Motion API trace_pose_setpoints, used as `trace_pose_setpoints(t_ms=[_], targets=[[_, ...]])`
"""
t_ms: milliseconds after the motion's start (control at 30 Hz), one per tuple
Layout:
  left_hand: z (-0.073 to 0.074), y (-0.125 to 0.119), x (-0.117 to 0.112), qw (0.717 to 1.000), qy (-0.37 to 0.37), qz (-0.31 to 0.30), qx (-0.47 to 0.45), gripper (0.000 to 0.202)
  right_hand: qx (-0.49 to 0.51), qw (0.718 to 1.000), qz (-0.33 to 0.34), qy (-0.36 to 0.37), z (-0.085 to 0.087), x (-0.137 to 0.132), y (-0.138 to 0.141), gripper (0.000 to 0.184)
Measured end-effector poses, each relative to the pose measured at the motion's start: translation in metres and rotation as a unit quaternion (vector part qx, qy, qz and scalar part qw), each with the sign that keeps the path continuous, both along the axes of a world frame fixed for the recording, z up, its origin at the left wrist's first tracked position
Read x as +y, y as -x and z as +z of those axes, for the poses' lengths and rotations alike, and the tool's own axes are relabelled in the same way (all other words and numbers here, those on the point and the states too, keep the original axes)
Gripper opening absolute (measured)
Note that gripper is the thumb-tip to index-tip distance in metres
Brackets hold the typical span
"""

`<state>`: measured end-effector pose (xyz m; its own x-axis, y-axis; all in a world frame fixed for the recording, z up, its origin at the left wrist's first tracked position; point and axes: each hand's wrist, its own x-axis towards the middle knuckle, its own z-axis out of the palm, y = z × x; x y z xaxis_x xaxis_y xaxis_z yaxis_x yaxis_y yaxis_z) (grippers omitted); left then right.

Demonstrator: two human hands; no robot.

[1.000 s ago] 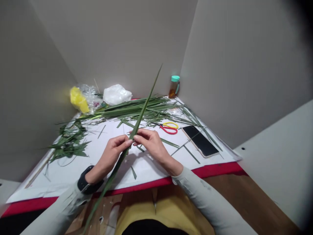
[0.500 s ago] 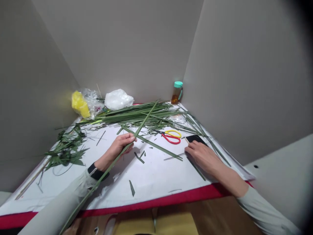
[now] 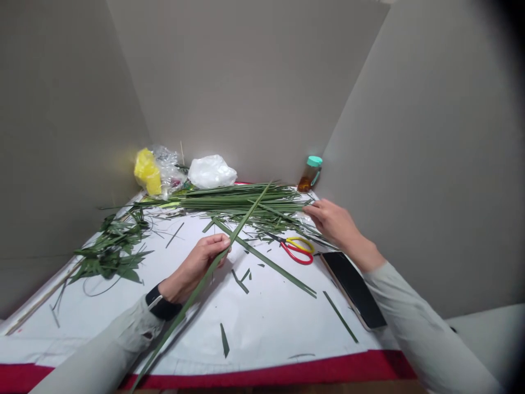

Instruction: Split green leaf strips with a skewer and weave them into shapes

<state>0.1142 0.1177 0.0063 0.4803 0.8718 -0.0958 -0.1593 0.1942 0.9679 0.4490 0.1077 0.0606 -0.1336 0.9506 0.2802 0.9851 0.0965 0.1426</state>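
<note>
My left hand (image 3: 207, 257), with a dark watch at its wrist, pinches a long green leaf blade (image 3: 246, 216). This blade slants from the front edge of the table up toward the back, and it crosses a second leaf strip (image 3: 270, 260) near my fingertips. Over the right end of a heap of long leaves (image 3: 229, 200) is my right hand (image 3: 335, 223), fingers drawn together. What they hold, if anything, is too small to make out. Scissors (image 3: 297, 250) with one yellow and one red handle lie between my hands.
A black-screened phone (image 3: 353, 287) lies under my right forearm. Behind the heap stand a teal-lidded bottle (image 3: 310, 174), a white plastic bag (image 3: 212, 172) and a yellow bundle (image 3: 148, 172). Broad leaves (image 3: 117, 246) lie at left; cut scraps (image 3: 224, 340) dot the white sheet.
My right hand has left the phone and reached back to the leaf heap, baring the phone. The view has shifted. My left hand keeps its pinch on the leaf blade.
</note>
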Motion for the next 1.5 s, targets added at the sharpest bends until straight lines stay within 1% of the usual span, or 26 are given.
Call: trace_pose_setpoints(t_ms=[100,167,200,267,333,400,467,533,633,733,800,967,1067,1133,1200,1233,1300,1400,1433,1500], targets=[[-0.003,0.003,0.002,1.0,0.001,0.022,-0.001,0.036,0.016,0.999,-0.039,0.009,-0.002,0.043,0.001,0.035],[-0.005,0.006,0.003,0.999,0.008,0.04,-0.004,0.037,0.03,0.998,-0.053,0.022,-0.009,0.058,0.002,0.038],[-0.005,0.007,0.004,0.999,0.012,0.049,-0.005,0.037,0.038,0.997,-0.048,0.036,-0.014,0.06,0.003,0.039],[-0.007,0.009,0.005,0.998,0.018,0.067,-0.009,0.036,0.054,0.995,-0.011,0.086,-0.026,0.057,0.009,0.036],[-0.009,0.01,0.006,0.996,0.024,0.083,-0.013,0.035,0.067,0.985,0.044,0.151,-0.038,0.046,0.015,0.031],[-0.01,0.011,0.008,0.995,0.03,0.093,-0.017,0.036,0.073,0.975,0.08,0.195,-0.046,0.036,0.02,0.031],[-0.011,0.011,0.008,0.995,0.034,0.096,-0.018,0.037,0.075,0.97,0.093,0.21,-0.05,0.031,0.022,0.038],[-0.012,0.011,0.009,0.994,0.036,0.098,-0.019,0.038,0.078,0.968,0.1,0.217,-0.049,0.033,0.022,0.042],[-0.013,0.011,0.009,0.994,0.034,0.1,-0.019,0.037,0.081,0.964,0.105,0.229,-0.047,0.046,0.018,0.035],[-0.012,0.011,0.009,0.994,0.028,0.101,-0.015,0.037,0.077,0.968,0.08,0.227,-0.047,0.065,0.014,0.029],[-0.012,0.01,0.009,0.995,0.024,0.099,-0.009,0.038,0.077,0.972,0.058,0.215,-0.048,0.081,0.011,0.03],[-0.012,0.01,0.009,0.995,0.02,0.096,-0.001,0.035,0.126,0.982,-0.001,0.138,-0.048,0.114,0.009,0.035],[-0.012,0.01,0.009,0.995,0.017,0.103,0.001,0.031,0.176,0.979,-0.011,0.107,-0.045,0.12,0.013,0.037],[-0.011,0.011,0.008,0.994,0.014,0.108,0.002,0.029,0.221,0.971,0.002,0.094,-0.042,0.115,0.019,0.037],[-0.01,0.011,0.007,0.994,0.011,0.107,0.003,0.029,0.281,0.956,0.031,0.083,-0.039,0.102,0.03,0.034],[-0.009,0.01,0.007,0.995,0.007,0.104,0.004,0.03,0.318,0.943,0.049,0.082,-0.037,0.093,0.038,0.032],[-0.008,0.009,0.005,0.995,-0.004,0.096,0.007,0.032,0.398,0.908,0.091,0.094,-0.034,0.071,0.059,0.031],[-0.006,0.005,0.002,0.996,-0.03,0.088,0.016,0.033,0.521,0.826,0.154,0.152,-0.035,0.036,0.099,0.041],[-0.006,0.004,0.0,0.995,-0.039,0.085,0.021,0.032,0.556,0.798,0.166,0.163,-0.037,0.026,0.112,0.04],[-0.007,0.001,-0.002,0.995,-0.056,0.077,0.03,0.031,0.613,0.75,0.182,0.171,-0.042,0.012,0.136,0.034]])
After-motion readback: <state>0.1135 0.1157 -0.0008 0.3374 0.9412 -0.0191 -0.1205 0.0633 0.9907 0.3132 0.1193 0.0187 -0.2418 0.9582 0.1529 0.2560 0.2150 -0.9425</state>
